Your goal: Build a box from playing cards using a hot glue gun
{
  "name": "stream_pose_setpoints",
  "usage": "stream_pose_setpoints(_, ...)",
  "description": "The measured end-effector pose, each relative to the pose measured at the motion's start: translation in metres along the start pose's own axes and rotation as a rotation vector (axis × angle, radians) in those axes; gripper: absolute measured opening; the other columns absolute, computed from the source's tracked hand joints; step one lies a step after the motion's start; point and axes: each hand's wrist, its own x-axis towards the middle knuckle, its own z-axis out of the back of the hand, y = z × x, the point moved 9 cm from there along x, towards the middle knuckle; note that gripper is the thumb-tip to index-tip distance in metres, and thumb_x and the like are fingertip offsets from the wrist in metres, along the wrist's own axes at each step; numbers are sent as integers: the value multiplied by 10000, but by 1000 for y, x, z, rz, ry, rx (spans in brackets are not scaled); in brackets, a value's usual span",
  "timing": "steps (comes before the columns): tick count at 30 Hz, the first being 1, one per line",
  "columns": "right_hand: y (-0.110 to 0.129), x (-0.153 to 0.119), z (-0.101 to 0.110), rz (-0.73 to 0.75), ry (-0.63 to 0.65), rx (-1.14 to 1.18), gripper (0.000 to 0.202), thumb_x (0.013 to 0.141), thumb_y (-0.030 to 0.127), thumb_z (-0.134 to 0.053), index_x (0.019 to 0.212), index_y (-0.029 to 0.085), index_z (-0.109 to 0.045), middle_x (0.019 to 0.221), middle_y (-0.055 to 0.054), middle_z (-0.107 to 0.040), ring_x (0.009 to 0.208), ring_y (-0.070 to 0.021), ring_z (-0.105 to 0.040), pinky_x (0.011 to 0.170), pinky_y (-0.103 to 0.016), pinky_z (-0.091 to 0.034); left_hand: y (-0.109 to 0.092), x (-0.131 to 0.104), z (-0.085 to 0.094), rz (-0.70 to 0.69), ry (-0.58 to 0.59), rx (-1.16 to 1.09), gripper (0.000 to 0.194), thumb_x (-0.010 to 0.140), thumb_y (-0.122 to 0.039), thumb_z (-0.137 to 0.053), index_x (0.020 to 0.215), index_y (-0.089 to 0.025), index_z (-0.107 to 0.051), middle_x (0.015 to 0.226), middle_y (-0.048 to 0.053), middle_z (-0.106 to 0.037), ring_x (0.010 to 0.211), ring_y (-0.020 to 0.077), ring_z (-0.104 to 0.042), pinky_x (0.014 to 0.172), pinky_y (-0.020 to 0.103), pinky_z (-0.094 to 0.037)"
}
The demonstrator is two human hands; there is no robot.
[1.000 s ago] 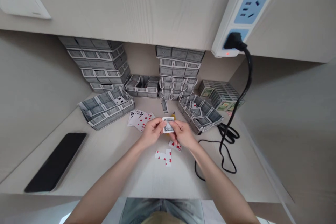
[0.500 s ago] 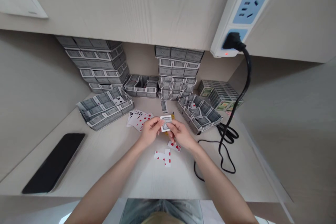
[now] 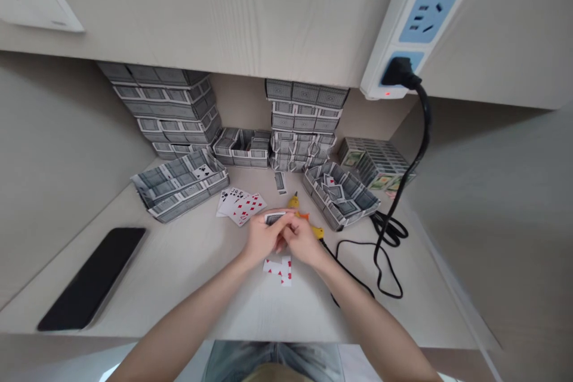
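My left hand [image 3: 261, 239] is closed around a patterned grey playing card [image 3: 274, 218], which shows tilted above its fingers. Against it, my right hand [image 3: 305, 242] has its fingers bent and pressed together near the left thumb; whatever they grip is hidden. Behind the right hand lies a yellow glue gun [image 3: 293, 200] with an orange trigger, partly covered. Just below the hands, small red-suited card pieces [image 3: 274, 267] rest on the desk. Several fanned playing cards [image 3: 246, 208] lie face up to the left, and a folded grey card [image 3: 280, 182] is farther back.
Card-built trays stand at left [image 3: 181, 185] and right [image 3: 340, 196]. Behind them rise a left card stack [image 3: 165, 101] and a middle card stack [image 3: 307, 122]. A black phone [image 3: 92, 279] lies at left. A black cable [image 3: 423, 131] hangs from the power strip [image 3: 394, 42].
The card has tilted and shifted left within my left hand. My right hand has moved down and slightly left, uncovering more of the glue gun. The nine of hearts is no longer visible.
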Motion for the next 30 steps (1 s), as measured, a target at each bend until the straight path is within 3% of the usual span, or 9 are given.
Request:
stream_pose_setpoints(2, 2, 0, -3, 1, -2, 49, 201, 766, 300, -449, 611, 183, -498, 444, 35, -524, 371, -97, -504, 390, -219, -439, 0, -1, 1, 0, 3, -30, 360, 697, -413, -614, 915, -132, -670, 774, 62, -694, 279, 34, -391, 252, 188, -312)
stream_pose_setpoints(5, 5, -1, -8, 2, 26, 64, 310, 789, 380, -441, 549, 186, -477, 423, 27, -502, 344, -91, -470, 357, -212, -395, -1, -3, 0, 16, 46, -100, 355, 702, -418, -604, 911, -138, -672, 1008, 110, -660, 308, 53, -457, 245, 207, -331)
stream_pose_setpoints(8, 6, -2, -6, 5, 24, 2, 387, 803, 460, -434, 527, 190, -457, 392, 39, -453, 305, -76, -404, 317, -201, -310, -3, -3, 1, -3, 56, -184, 288, 698, -375, -620, 845, -136, -683, 1003, 113, -662, 463, 126, -587, 363, 249, -448)
stream_pose_setpoints(12, 13, -3, 1, 39, -26, -66, 395, 801, 503, -442, 545, 202, -447, 348, 67, -366, 277, -66, -311, 304, -207, -223, -7, 1, 1, -46, 54, -314, 192, 680, -312, -644, 735, -132, -681, 898, 104, -687, 833, 225, -634, 695, 327, -512)
stream_pose_setpoints(16, 15, -4, -2, -9, 37, 43, 342, 784, 509, -482, 617, 214, -441, 361, 97, -303, 264, -56, -248, 293, -209, -183, -3, 4, -4, 72, 155, -379, 317, 710, -411, -593, 816, -121, -665, 921, 128, -678, 910, 262, -613, 747, 367, -490)
stream_pose_setpoints(20, 15, -6, -6, -75, 125, 274, 323, 791, 502, -486, 709, 194, -438, 407, 116, -274, 269, -43, -280, 299, -185, -171, -10, 3, -10, 89, 349, -468, 451, 704, -479, -576, 981, -127, -629, 1004, 148, -649, 958, 278, -594, 769, 371, -477)
stream_pose_setpoints(23, 18, -7, -5, -74, 133, 309, 347, 770, 488, -530, 919, 180, -477, 464, 109, -375, 300, -48, -365, 301, -171, -246, -12, 6, -5, 68, 371, -457, 499, 659, -453, -643, 1053, -150, -597, 1022, 140, -643, 946, 272, -597, 758, 358, -477)
stream_pose_setpoints(26, 22, -7, 0, -49, 92, 196, 540, 695, 441, -638, 1127, 196, -427, 628, 64, -533, 352, -56, -455, 321, -180, -350, -12, 11, 4, 45, 306, -376, 519, 625, -425, -687, 1063, -165, -590, 1018, 132, -645, 883, 254, -614, 689, 324, -484)
stream_pose_setpoints(30, 26, -8, 5, -66, 76, 140, 466, 684, 458, -629, 1037, 176, -517, 698, 6, -604, 433, -91, -533, 353, -195, -410, -14, 13, 7, 48, 289, -297, 505, 639, -380, -682, 1082, -158, -590, 1032, 130, -641, 902, 240, -603, 664, 282, -470)
